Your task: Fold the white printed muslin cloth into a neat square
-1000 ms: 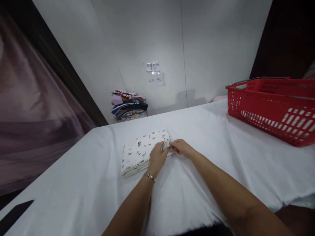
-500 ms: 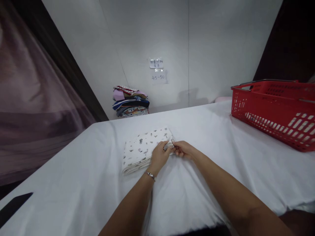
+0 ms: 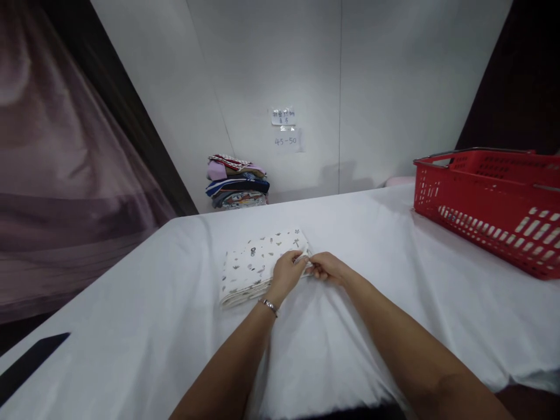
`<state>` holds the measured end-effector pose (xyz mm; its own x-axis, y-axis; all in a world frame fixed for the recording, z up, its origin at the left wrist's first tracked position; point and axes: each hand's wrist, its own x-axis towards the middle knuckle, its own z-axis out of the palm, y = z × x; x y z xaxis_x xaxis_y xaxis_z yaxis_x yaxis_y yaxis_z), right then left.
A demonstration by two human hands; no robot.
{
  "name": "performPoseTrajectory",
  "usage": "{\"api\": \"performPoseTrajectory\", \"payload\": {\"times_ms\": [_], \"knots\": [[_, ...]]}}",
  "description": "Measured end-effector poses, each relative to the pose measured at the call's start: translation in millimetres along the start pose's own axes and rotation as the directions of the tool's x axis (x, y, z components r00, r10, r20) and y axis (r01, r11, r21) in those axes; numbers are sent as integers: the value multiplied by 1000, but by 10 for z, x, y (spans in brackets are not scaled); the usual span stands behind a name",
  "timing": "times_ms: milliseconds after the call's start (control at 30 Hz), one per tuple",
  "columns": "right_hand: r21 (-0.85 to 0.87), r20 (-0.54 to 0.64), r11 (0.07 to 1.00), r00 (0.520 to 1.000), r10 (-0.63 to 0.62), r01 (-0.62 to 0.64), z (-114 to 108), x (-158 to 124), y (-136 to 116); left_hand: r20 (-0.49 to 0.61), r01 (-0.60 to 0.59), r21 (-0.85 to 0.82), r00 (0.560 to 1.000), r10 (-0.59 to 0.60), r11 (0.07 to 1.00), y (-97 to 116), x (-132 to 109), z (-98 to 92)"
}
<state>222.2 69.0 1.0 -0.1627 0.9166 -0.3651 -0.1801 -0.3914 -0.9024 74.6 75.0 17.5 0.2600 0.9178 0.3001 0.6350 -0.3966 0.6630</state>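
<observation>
A folded white cloth (image 3: 256,265) printed with small dark figures lies on the table covered by a white sheet (image 3: 371,245). My left hand (image 3: 286,274), with a bracelet at the wrist, rests on the cloth's right end, its fingers curled on the corner. My right hand (image 3: 328,268) meets it from the right and pinches the same corner of the cloth. Both hands touch at that corner.
A red plastic basket (image 3: 490,204) stands at the table's right side. A stack of folded fabrics (image 3: 236,188) sits at the far left by the white wall, under two paper labels (image 3: 284,125). A purplish curtain (image 3: 65,192) hangs on the left.
Both hands stay at the cloth's right corner, the fingers shifting slightly on it. The view has drifted a little, moving everything rightward in the picture.
</observation>
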Motion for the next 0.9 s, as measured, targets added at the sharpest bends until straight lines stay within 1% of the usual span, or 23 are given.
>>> {"api": "performPoseTrajectory", "payload": {"times_ms": [67,133,200,233,267,333,400,467,500,533,633,700,800,900], "knots": [[-14,-18,1000,1000,5,-5,-8,-12,-13,14,-33,67,999,32,997,32,44,-38],[-18,-27,1000,999,18,-18,-23,-24,-32,-10,-83,169,996,86,982,71,89,-103],[-11,-19,999,999,36,-36,-40,-32,-50,-25,-152,307,985,168,940,116,128,-180],[-4,-10,999,999,44,-44,-50,-34,-57,-4,-195,382,977,213,903,138,141,-214],[4,1,999,999,51,-51,-58,-35,-62,38,-243,454,966,254,857,158,149,-240],[18,22,998,998,61,-62,-74,-34,-63,174,-358,560,932,316,747,186,148,-263],[25,41,997,997,70,-71,-85,-28,-57,315,-477,595,879,358,646,194,130,-248],[26,54,997,996,75,-77,-90,-23,-50,402,-551,590,835,377,590,189,106,-211],[27,57,997,996,73,-75,-90,-21,-47,420,-561,589,827,373,582,185,95,-190],[28,57,997,996,68,-70,-89,-22,-47,421,-556,592,831,363,584,180,87,-169],[31,50,998,997,53,-55,-87,-26,-54,391,-518,603,855,341,607,163,72,-117],[30,56,998,997,56,-58,-96,-25,-57,371,-508,605,861,347,614,146,67,-90],[28,97,998,994,48,-51,-121,-11,-42,380,-515,598,857,348,615,124,59,-71],[-27,79,1000,997,6,-4,-139,10,-7,388,-513,552,856,341,658,121,38,-83]]}}
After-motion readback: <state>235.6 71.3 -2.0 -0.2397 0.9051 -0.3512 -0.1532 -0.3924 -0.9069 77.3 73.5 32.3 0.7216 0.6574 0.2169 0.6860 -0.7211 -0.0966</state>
